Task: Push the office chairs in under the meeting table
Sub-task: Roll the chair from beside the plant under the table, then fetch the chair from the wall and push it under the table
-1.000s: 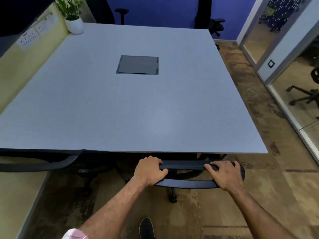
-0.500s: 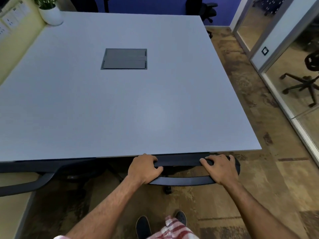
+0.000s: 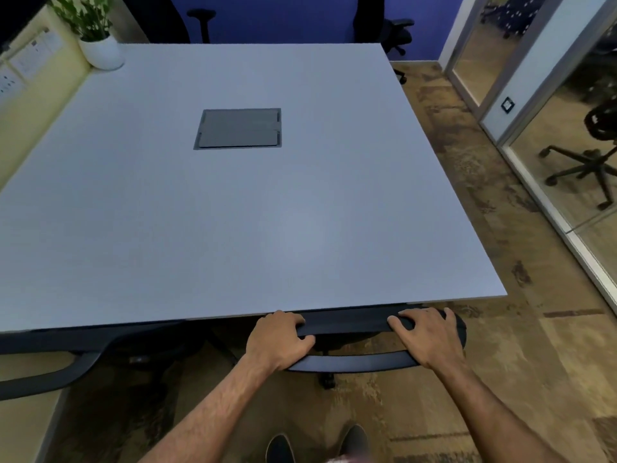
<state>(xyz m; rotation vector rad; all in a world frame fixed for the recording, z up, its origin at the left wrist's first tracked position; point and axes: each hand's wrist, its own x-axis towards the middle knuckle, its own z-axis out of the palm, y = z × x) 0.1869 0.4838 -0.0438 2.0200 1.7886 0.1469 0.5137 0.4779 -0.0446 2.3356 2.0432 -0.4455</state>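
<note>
Knuckles were the main exposure: my left hand point(image 3: 278, 340) and right hand point(image 3: 429, 339) both gripped the top rail of the office chair point(image 3: 350, 324) at 6 o'clock, its backrest just at the meeting table point(image 3: 233, 212) edge. Further pushing, I judged, risked pinching fingers point(image 3: 400, 324) against that edge.

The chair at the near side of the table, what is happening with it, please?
A person stands at the near edge of the meeting table and grips the top of an office chair's backrest with both hands: the left hand at its left end, the right hand at its right end. The backrest top sits right at the table edge, with the seat hidden under the tabletop. A second chair sits to the left, also tucked under.
</note>
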